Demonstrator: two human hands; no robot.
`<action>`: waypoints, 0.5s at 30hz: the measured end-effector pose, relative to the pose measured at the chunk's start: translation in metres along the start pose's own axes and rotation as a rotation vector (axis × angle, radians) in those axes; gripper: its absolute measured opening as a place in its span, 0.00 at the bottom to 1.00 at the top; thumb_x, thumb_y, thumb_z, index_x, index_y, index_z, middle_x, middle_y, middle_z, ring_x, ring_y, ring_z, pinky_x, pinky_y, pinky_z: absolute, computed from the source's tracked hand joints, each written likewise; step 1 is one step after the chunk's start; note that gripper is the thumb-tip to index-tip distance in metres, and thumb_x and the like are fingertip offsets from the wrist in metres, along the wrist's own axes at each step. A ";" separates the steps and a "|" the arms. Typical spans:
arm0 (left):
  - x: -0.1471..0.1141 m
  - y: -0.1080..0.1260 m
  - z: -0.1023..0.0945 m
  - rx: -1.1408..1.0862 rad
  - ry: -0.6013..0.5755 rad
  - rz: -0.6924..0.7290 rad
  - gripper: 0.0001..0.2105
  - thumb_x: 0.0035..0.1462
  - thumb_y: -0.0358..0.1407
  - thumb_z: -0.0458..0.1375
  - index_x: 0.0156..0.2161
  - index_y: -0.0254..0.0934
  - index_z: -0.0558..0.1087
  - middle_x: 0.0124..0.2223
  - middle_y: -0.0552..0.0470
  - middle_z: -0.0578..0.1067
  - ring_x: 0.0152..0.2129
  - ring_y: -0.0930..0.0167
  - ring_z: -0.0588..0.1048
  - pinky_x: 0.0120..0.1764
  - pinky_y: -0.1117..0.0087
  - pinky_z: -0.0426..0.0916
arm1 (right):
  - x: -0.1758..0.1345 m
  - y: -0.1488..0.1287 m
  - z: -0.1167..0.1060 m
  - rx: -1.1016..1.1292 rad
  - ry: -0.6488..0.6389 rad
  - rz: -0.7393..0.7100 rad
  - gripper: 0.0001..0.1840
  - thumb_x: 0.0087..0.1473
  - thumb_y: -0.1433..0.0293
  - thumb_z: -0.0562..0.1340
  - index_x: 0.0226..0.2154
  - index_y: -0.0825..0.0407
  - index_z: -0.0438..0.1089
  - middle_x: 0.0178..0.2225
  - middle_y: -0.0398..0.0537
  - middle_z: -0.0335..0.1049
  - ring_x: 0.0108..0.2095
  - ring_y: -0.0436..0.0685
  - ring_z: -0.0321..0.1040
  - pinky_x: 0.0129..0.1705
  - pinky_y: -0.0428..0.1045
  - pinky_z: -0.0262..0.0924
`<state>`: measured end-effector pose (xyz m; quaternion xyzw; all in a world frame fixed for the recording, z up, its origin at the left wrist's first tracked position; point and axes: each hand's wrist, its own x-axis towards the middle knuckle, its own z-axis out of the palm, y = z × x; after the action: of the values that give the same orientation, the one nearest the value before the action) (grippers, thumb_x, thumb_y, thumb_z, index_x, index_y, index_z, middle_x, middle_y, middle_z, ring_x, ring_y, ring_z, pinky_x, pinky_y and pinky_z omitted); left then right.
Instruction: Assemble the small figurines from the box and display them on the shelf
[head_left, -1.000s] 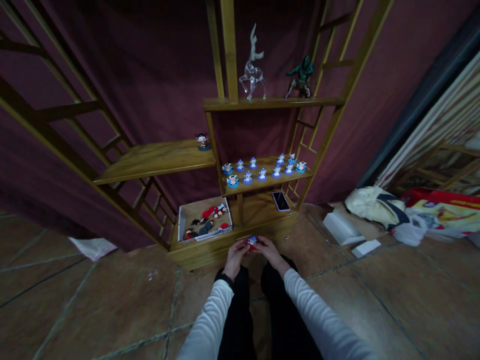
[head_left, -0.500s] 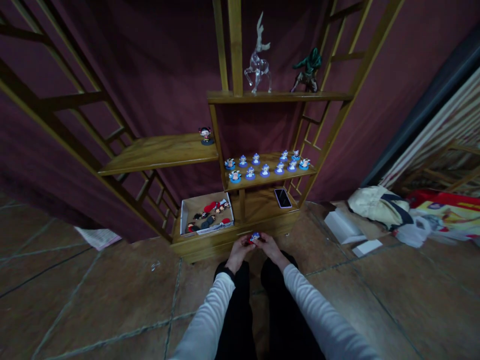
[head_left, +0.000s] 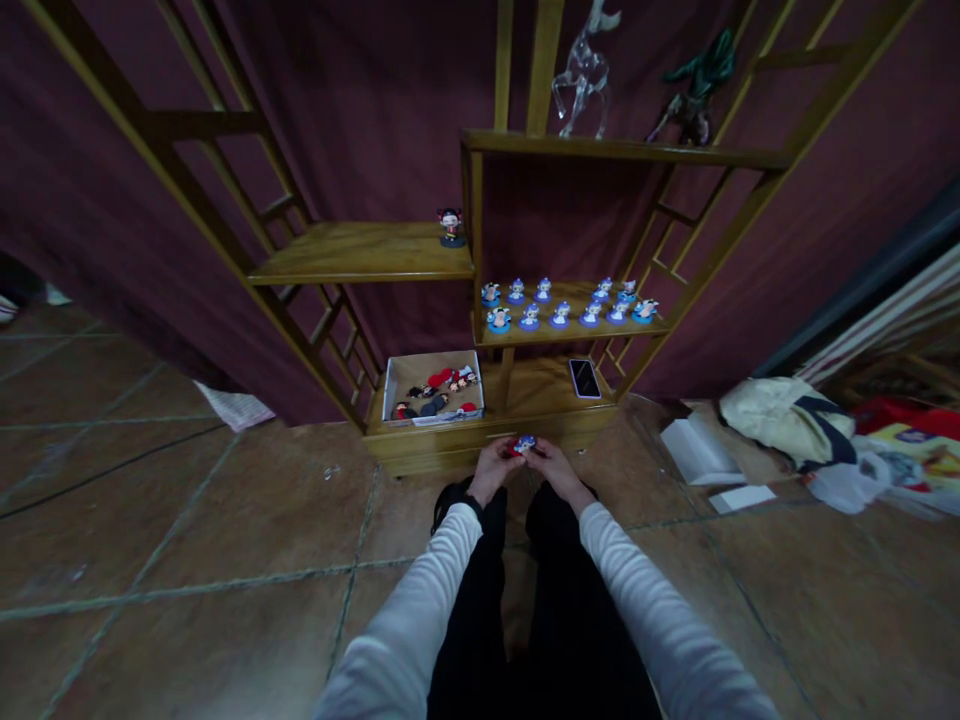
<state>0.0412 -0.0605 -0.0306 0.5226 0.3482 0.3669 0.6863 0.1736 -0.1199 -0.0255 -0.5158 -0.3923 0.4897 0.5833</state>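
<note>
A small blue, white and red figurine (head_left: 525, 443) is held between my two hands in front of the low drawer. My left hand (head_left: 496, 468) closes on its left side, where a red part shows. My right hand (head_left: 553, 464) grips the other side with its fingertips. Just beyond, an open cardboard box (head_left: 433, 367) holds several red and black figurine pieces. On the small shelf above, several blue and white figurines (head_left: 560, 314) stand in two rows. One dark-haired figurine (head_left: 450, 227) stands on the left shelf.
A phone (head_left: 584, 378) lies on the cabinet's bottom board. A clear deer ornament (head_left: 583, 80) and a green-cloaked figure (head_left: 694, 90) stand on the top shelf. Bags (head_left: 784, 420) and a white open box (head_left: 700, 450) lie on the floor at right.
My view has tilted and shifted, so the shelves appear higher and further right. Both hands still hold the figurine together at nearly the same spot before the drawer.
</note>
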 end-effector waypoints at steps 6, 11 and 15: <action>-0.007 0.004 0.004 0.490 0.112 0.128 0.20 0.44 0.25 0.61 0.46 0.37 0.70 0.38 0.49 0.76 0.35 0.70 0.74 0.42 0.67 0.67 | -0.006 0.002 -0.003 -0.001 0.040 0.013 0.24 0.40 0.63 0.66 0.44 0.48 0.69 0.42 0.46 0.72 0.41 0.55 0.67 0.49 0.53 0.58; -0.023 0.018 0.005 1.013 0.039 0.244 0.21 0.53 0.25 0.54 0.52 0.40 0.64 0.47 0.46 0.72 0.44 0.66 0.71 0.46 0.66 0.64 | -0.003 0.011 -0.006 -0.083 0.050 0.016 0.25 0.40 0.63 0.66 0.44 0.48 0.69 0.42 0.47 0.72 0.41 0.55 0.67 0.50 0.54 0.58; -0.028 0.027 0.002 1.367 -0.025 0.360 0.20 0.57 0.27 0.48 0.56 0.37 0.60 0.47 0.42 0.71 0.43 0.64 0.71 0.45 0.64 0.62 | -0.002 0.012 -0.002 -0.111 0.046 0.006 0.24 0.38 0.64 0.66 0.42 0.49 0.71 0.44 0.48 0.72 0.43 0.56 0.67 0.52 0.55 0.56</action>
<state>0.0258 -0.0808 -0.0009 0.8903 0.4006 0.1677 0.1368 0.1730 -0.1225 -0.0375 -0.5597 -0.4040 0.4570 0.5610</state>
